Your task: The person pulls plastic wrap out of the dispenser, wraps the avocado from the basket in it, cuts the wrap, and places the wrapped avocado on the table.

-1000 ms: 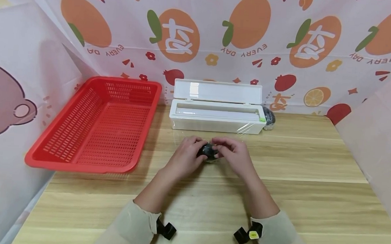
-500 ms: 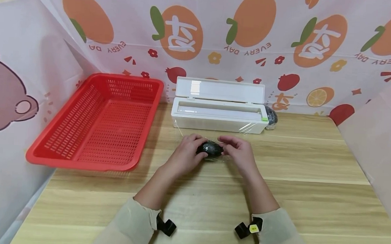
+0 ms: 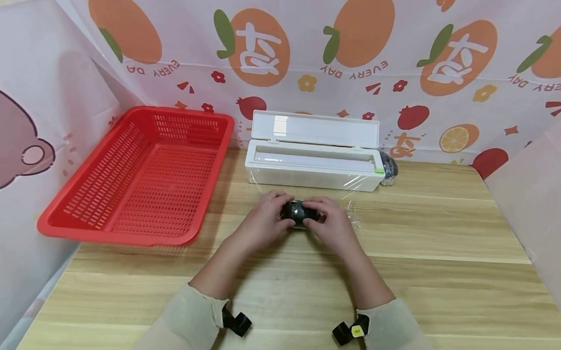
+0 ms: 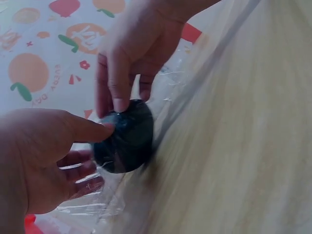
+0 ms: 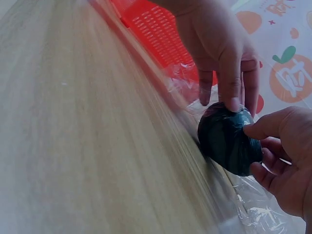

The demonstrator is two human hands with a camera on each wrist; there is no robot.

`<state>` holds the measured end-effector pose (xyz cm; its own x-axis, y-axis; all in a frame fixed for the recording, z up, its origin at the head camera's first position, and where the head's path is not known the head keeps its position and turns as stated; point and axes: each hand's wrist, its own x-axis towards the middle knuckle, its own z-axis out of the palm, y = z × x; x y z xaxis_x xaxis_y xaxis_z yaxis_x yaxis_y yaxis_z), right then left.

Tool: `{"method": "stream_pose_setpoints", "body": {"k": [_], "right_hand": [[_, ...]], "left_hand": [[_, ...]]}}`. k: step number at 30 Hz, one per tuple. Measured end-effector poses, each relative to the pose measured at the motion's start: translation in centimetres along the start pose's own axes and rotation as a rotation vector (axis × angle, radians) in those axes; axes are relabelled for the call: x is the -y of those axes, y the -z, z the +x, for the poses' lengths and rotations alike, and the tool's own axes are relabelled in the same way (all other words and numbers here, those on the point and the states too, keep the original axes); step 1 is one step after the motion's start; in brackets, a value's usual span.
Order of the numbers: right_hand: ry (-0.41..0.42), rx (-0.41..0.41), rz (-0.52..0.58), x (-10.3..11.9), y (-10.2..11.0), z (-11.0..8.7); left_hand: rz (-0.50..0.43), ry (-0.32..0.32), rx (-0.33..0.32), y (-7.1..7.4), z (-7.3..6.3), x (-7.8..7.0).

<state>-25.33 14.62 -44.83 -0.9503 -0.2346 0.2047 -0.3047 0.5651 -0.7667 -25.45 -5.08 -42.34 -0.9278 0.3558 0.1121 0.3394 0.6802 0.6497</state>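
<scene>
A dark green, nearly black avocado [image 3: 297, 212] lies on the table in front of the wrap box, in a layer of cling film [image 4: 92, 207]. My left hand [image 3: 261, 224] grips its left end with thumb and fingers. From the right, my right hand [image 3: 334, 226] pinches the other end, thumb nearer me. In the right wrist view the film [image 5: 261, 212] is gathered in creases over the avocado [image 5: 226, 139], and loose film spreads below the hand. The fingers hide both ends of the avocado in the head view.
Behind the hands stands a white cling film box [image 3: 313, 178] with its lid up and a roll inside. Another wrapped dark avocado [image 3: 389, 170] sits at the box's right end. A red plastic basket [image 3: 192, 228] stands on the left. Printed cloth hangs behind the table.
My right hand has moved left from the avocado's tip and now holds more of its right end. The avocado was more exposed half a second ago. My left hand has kept its grip.
</scene>
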Motion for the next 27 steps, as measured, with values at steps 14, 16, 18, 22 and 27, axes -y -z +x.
{"method": "stream_pose_setpoints", "body": {"k": [14,16,18,22,27], "right_hand": [[0.008,-0.003,-0.029,0.1,0.2,0.0],[0.021,-0.001,-0.040,0.1,0.2,0.1],[0.033,0.001,-0.043,0.0,0.2,0.1],[-0.008,0.009,0.013,-0.2,0.4,0.1],[-0.179,-0.017,0.255,-1.0,1.1,0.4]], "left_hand": [[-0.200,0.016,-0.050,-0.4,-0.3,-1.7],[-0.051,-0.026,-0.077,-1.0,-0.3,-1.4],[0.030,-0.058,-0.092,-1.5,-0.2,-0.9],[0.083,-0.110,-0.111,-2.0,-0.1,-0.2],[0.110,-0.131,-0.124,-2.0,0.0,0.2]]}}
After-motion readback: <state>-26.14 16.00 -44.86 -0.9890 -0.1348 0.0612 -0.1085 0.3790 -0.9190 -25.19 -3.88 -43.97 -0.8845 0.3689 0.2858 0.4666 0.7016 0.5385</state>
